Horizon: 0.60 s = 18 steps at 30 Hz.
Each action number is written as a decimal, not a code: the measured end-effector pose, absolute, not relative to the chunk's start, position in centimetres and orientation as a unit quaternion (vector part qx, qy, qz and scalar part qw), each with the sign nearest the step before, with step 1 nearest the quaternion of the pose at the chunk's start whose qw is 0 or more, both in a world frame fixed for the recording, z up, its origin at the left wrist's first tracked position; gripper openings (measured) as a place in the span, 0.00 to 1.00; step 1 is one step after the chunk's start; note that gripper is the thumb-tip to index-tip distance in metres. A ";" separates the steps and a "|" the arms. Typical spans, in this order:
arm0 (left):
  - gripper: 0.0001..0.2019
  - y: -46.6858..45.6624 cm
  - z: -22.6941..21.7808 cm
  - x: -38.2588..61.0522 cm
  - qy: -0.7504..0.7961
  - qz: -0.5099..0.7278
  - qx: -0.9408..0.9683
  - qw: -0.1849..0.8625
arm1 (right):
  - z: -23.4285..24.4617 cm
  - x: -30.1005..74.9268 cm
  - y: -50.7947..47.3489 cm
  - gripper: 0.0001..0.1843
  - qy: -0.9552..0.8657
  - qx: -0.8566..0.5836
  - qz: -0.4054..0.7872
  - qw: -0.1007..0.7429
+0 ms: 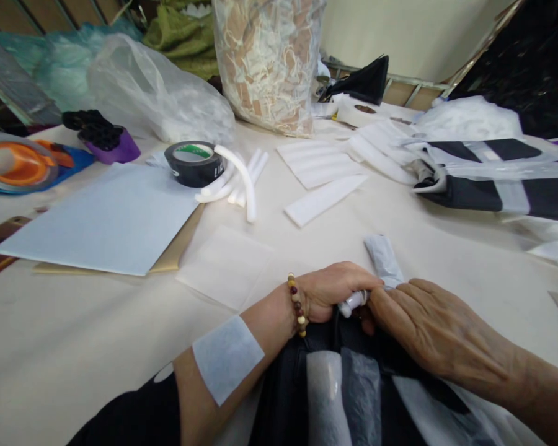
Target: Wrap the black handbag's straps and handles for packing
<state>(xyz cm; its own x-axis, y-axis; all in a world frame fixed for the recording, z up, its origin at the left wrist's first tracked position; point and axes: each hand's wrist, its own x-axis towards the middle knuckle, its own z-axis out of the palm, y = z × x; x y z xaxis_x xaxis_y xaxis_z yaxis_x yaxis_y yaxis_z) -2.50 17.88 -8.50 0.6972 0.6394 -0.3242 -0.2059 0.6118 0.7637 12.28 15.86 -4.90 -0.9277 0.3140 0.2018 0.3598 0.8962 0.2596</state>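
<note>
A black bag (283, 396) lies in front of me, with white foam (325, 396) and clear plastic (360, 390) over parts of it. My left hand (337, 288), with a bead bracelet at the wrist, is closed at the bag's top edge. Pressed against its fingertips, my right hand (423, 319) is closed too. Between them shows a small white roll (353, 303), its ends partly hidden by the fingers. Just behind the hands, a plastic-wrapped strip (384, 257) sticks up. A pale square sheet (227, 359) rests on my left forearm.
Black tape (195, 164), white foam tubes (242, 179) and flat foam pieces (323, 198) lie ahead. Light-blue sheets (106, 217) and orange tape (18, 162) are left. Wrapped black bags (497, 179) lie right. A large filled plastic sack (270, 68) stands behind.
</note>
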 end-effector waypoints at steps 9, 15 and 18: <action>0.11 17.7 -8.7 -2.5 0.325 0.273 0.398 0.814 | -2.5 14.4 15.1 0.10 -0.902 -0.415 0.085 0.080; 0.12 17.5 -8.3 -2.8 0.328 0.272 0.398 0.812 | -2.4 15.5 13.1 0.09 -0.781 -0.593 0.193 0.032; 0.11 17.5 -8.1 -2.9 0.328 0.275 0.390 0.815 | -3.1 15.1 12.9 0.08 -0.762 -0.599 0.244 -0.002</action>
<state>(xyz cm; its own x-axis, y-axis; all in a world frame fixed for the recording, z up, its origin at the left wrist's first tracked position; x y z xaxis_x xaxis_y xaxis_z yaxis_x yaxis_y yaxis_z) -2.89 17.46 -8.10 0.6328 0.7051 -0.3200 -0.1926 0.5436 0.8170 15.10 12.94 -3.14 -0.2814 0.9132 -0.2947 0.9149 0.1627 -0.3694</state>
